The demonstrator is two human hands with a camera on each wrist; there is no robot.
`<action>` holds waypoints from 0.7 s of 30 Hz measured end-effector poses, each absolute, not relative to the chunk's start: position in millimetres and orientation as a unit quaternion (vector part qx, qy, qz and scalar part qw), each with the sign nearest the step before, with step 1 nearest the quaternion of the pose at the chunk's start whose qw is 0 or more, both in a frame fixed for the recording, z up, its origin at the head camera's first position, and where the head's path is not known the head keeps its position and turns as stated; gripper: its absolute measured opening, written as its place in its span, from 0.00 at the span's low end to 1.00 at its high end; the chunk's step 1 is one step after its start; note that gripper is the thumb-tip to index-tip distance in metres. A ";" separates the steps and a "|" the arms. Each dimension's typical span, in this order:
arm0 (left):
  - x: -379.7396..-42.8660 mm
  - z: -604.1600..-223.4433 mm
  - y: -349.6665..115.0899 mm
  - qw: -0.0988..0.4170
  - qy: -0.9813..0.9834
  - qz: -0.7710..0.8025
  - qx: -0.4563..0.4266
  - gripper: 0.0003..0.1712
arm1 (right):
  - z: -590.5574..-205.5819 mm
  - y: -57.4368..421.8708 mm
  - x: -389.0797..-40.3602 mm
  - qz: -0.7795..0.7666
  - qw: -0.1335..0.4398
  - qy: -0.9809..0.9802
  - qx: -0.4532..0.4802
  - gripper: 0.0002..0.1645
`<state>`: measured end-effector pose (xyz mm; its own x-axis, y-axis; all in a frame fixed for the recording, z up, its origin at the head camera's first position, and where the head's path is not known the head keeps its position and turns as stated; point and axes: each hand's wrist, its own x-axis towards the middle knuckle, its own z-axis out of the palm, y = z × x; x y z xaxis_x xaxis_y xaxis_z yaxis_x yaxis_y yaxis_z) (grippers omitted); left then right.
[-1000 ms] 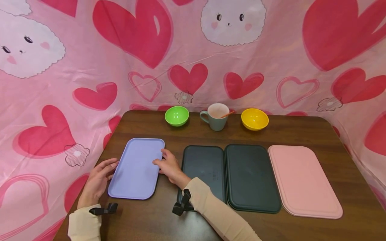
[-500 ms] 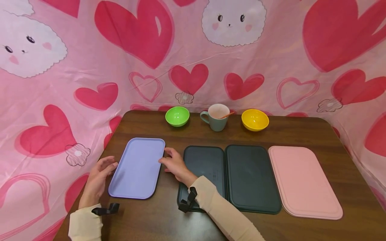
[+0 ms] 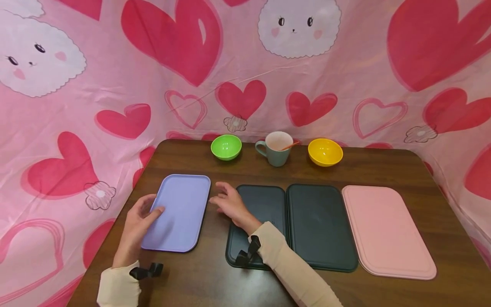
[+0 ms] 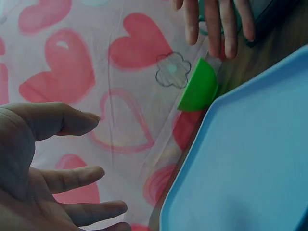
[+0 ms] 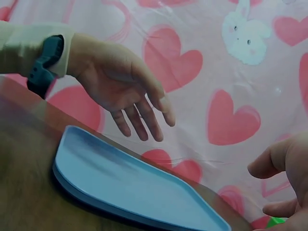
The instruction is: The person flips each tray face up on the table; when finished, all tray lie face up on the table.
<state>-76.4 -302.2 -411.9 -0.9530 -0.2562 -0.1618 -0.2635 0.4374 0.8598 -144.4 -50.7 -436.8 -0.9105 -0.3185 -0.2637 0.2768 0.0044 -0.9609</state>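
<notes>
A lavender rectangular tray [image 3: 180, 211] with a raised rim lies at the left of the table, and a dark edge shows under its right side. My left hand [image 3: 138, 224] is at the tray's left edge, its thumb overlapping the surface in the head view. The right wrist view shows this left hand [image 5: 115, 79] above the tray, fingers loosely extended and holding nothing. To the right of the tray, my right hand [image 3: 235, 207] is apart from it, fingers loosely bent, with nothing in its grasp. Its forearm crosses over a dark tray [image 3: 261, 204].
A second dark tray [image 3: 320, 226] and a pink tray [image 3: 387, 230] lie side by side to the right. Along the back stand a green bowl [image 3: 226, 148], a grey-green mug [image 3: 277, 155] with an orange stick, and a yellow bowl [image 3: 325, 152]. A pink heart-print cloth [image 3: 238, 51] hangs behind.
My right hand has let go of the tray's right edge and drawn away to the right. My left hand has moved rightward over the tray's left edge. The tray stays in place.
</notes>
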 end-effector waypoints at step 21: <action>-56.4 -428.2 -223.3 -0.068 0.895 0.441 0.024 0.32 | -433.1 -7.5 -160.9 -0.664 0.162 0.729 -0.038 0.36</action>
<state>-56.4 -223.3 -428.2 -0.9897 -0.0158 0.1423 0.1032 0.6106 0.7852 -160.9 -7.5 -433.1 -0.9443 -0.2717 -0.1857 0.1598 0.1148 -0.9805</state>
